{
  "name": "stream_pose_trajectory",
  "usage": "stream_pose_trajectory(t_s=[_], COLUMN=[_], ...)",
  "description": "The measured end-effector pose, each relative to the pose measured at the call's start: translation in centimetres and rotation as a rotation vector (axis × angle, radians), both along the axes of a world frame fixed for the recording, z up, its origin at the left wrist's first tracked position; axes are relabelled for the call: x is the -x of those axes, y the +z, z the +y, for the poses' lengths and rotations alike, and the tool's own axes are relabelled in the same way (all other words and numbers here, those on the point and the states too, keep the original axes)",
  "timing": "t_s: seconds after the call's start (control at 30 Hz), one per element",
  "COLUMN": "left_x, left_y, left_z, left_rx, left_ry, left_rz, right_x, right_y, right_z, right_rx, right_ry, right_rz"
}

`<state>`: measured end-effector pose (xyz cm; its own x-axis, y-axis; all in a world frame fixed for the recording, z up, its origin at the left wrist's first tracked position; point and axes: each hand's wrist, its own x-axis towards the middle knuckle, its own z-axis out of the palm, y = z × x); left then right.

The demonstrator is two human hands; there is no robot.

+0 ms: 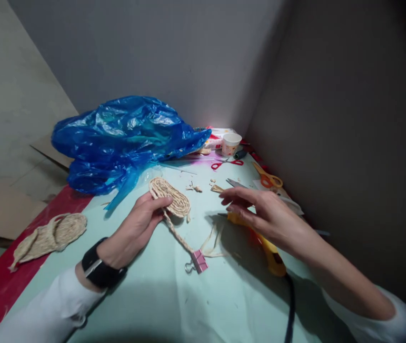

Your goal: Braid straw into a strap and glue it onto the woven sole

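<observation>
My left hand (pixel 139 226) grips a coiled oval of braided straw (pixel 171 196) at its near edge, thumb on top. A braided tail (pixel 179 236) runs from the coil down to a pink binder clip (pixel 199 261) lying on the pale green table (pixel 160 295). My right hand (pixel 260 212) hovers to the right of the coil, fingers stretched out toward the left, holding nothing. Under that hand lies a yellow glue gun (pixel 272 257) with a black cord.
A crumpled blue plastic bag (pixel 117 138) fills the back left. A finished straw sandal (pixel 47 238) lies at the left on the red edge. Red scissors (pixel 226 163), orange scissors (pixel 269 180), a paper cup (pixel 231 143) and straw scraps sit at the back; walls close in behind and right.
</observation>
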<state>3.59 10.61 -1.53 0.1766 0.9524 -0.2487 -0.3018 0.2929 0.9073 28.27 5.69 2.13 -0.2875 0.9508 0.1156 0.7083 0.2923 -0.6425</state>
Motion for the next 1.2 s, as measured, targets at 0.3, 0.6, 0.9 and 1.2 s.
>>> stream_pose_trajectory(t_s=[0.3,0.6,0.9,1.2], left_x=[-2.1,-3.1,-2.6,-1.5], left_y=[-0.7,-0.1,0.5,0.9], left_z=[1.9,2.5,1.8,1.2], left_rx=[-0.063,-0.045,-0.035,-0.008], left_ry=[-0.178,-0.325,-0.498,-0.526], left_rz=[0.071,0.198,0.137,0.051], right_x=[4.9,7.0,8.4,8.6], right_y=[-2.9,-4.9,-5.0,-5.6], right_z=[-4.9,-6.1,-5.9,-6.1], right_rx=[0.006,-0.142,-0.261,-0.207], right_ry=[0.287,0.328,0.190,0.241], right_rz=[-0.356,-0.458,-0.369,-0.316])
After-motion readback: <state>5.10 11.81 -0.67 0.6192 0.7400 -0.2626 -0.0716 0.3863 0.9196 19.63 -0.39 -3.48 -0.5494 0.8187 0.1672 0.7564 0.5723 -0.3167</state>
